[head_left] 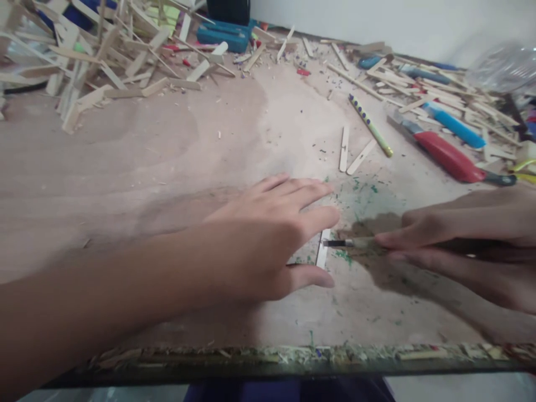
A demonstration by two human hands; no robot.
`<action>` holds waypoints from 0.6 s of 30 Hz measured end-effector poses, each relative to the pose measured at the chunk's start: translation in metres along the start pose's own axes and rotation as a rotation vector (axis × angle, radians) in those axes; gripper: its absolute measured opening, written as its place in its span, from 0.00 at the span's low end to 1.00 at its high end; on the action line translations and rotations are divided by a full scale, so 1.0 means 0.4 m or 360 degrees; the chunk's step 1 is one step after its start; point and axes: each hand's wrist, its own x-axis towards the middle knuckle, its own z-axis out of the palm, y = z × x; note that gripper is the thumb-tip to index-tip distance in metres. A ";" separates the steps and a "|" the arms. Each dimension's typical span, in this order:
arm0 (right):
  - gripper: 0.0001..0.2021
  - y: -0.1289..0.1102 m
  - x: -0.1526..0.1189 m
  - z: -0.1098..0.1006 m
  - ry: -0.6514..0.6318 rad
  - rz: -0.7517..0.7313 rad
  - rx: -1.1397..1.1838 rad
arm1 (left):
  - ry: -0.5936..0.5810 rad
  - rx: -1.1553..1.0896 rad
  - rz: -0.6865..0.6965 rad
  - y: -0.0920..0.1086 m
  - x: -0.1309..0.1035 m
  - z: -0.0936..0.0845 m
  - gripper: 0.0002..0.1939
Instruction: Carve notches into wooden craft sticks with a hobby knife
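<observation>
A short, pale wooden craft stick (322, 251) lies on the table, pointing away from me. My left hand (268, 240) rests over it, palm down, with the index finger and thumb pinning its two ends and the other fingers stretched forward. From the right, my right hand (456, 234) pinches a craft knife (360, 242) with a slim dark blade, a silvery collar and a pale front handle. The blade tip touches the middle of the stick. Most of the knife's handle is hidden in my fingers. Green shavings are scattered around the stick.
Beyond my hands lie two short sticks (344, 149), a yellow-green pencil with dark dots (371, 125), and a red-handled utility knife (450, 156). Piles of wooden sticks (125, 50) stand far left and right. A blue case (226, 36) is at the back. Debris lines the front edge (293, 354).
</observation>
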 end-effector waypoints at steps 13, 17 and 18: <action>0.04 0.056 0.037 -0.012 0.0145 -0.0079 0.0167 | -0.0065 -0.0042 -0.0027 -0.006 -0.013 -0.037 0.29; 0.05 0.064 0.002 0.009 0.0305 0.0069 0.0202 | 0.0152 0.0106 -0.0039 0.020 -0.018 -0.074 0.10; 0.06 0.063 -0.001 0.014 0.0297 0.0053 0.0217 | 0.0105 0.0131 -0.0010 0.027 -0.019 -0.081 0.07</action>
